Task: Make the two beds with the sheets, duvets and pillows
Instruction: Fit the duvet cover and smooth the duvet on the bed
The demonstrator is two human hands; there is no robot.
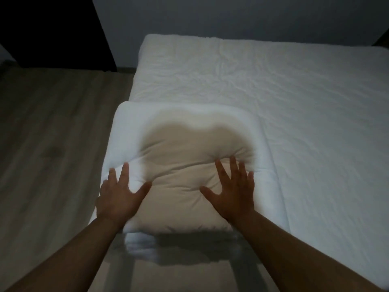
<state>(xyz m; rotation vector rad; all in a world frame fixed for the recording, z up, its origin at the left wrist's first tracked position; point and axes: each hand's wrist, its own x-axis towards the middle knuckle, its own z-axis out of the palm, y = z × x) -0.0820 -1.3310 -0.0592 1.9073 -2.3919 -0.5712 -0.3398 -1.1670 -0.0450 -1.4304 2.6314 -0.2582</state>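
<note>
A white pillow [185, 148] lies at the near left end of a bed covered with a wrinkled white sheet [294, 98]. My left hand [120, 190] rests flat on the pillow's near left part, fingers spread. My right hand [231, 186] presses flat on its near right part, fingers spread, and the fabric dents under the fingertips. Neither hand holds anything. A shadow darkens the middle of the pillow.
Wooden floor [52, 154] runs along the left of the bed. A pale wall [231, 15] stands behind the bed's far end, with a dark panel [52, 28] at the upper left. A grey ledge [179, 260] lies just below the pillow's near edge.
</note>
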